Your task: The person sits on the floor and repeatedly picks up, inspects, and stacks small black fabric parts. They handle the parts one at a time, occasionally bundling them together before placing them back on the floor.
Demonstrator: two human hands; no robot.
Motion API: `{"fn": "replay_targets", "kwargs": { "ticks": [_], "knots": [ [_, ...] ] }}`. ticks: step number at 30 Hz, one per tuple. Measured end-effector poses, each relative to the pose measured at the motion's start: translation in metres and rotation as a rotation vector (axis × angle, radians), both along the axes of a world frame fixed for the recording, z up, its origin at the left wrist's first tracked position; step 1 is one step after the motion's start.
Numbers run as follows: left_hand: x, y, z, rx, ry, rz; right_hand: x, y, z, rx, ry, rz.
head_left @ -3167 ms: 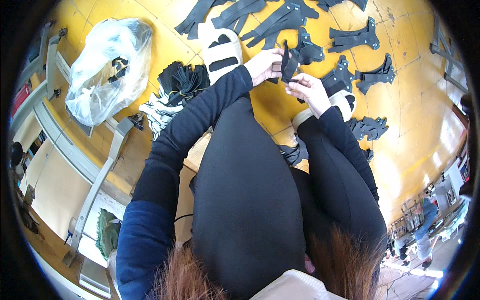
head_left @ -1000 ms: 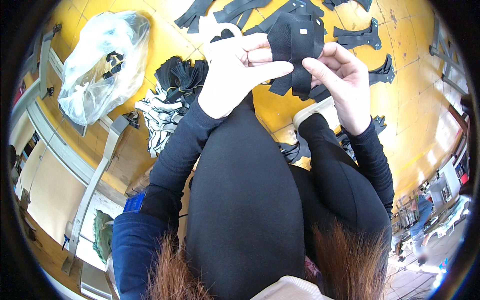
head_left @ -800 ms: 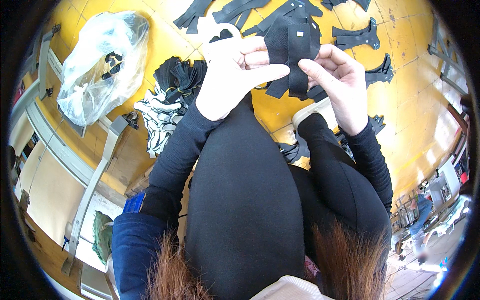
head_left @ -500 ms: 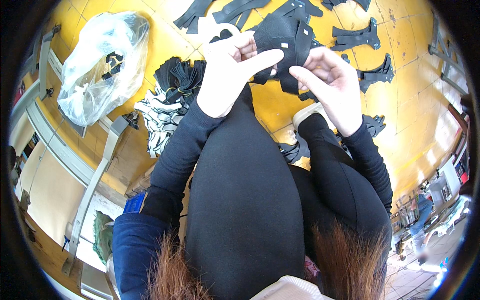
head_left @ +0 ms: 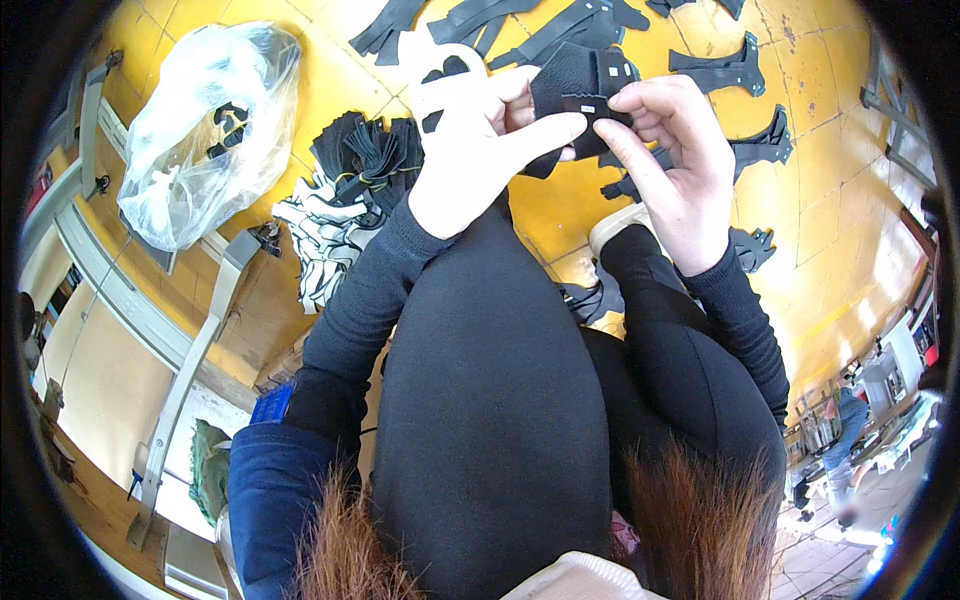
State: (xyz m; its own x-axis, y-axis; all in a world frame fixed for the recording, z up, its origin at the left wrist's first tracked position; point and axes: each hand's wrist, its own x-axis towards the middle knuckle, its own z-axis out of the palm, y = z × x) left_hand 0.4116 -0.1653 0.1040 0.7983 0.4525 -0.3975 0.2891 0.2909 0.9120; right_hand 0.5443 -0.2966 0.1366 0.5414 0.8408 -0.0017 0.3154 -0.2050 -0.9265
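My left hand (head_left: 463,163) pinches a grained, black, leather-like strap piece (head_left: 563,82), seemingly to steady it while my right hand (head_left: 682,150) pinches its folded end.

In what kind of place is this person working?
Probably a workshop: black pieces lie spread over the yellow tiled floor, near a bundle of black strips and a clear plastic bag.

The left hand (head_left: 462,170) and right hand (head_left: 690,165) hold a black strap piece (head_left: 562,82). Left of them are bundled black strips (head_left: 367,158) and a translucent plastic bag (head_left: 175,135).
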Motion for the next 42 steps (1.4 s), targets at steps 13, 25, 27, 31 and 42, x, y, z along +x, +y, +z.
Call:
{"fn": "replay_targets", "kwargs": {
  "ticks": [13, 25, 27, 31, 42],
  "knots": [
    [-0.001, 0.0, 0.008, -0.323, -0.026, 0.007, 0.001, 0.002, 0.003, -0.056, -0.13, 0.087],
    [0.0, 0.001, 0.013, 0.011, 0.005, -0.084, 0.0, 0.0, 0.001, -0.141, -0.31, 0.17],
    [0.0, -0.001, 0.014, -0.017, -0.013, -0.047, -0.001, 0.0, -0.001, -0.133, -0.348, 0.174],
    [-0.003, 0.002, 0.006, -0.074, 0.01, -0.099, 0.0, 0.002, -0.005, -0.087, -0.412, 0.185],
    [0.004, -0.001, -0.005, -0.237, -0.013, 0.043, -0.002, -0.003, -0.002, -0.152, -0.323, 0.237]
  ]
}}
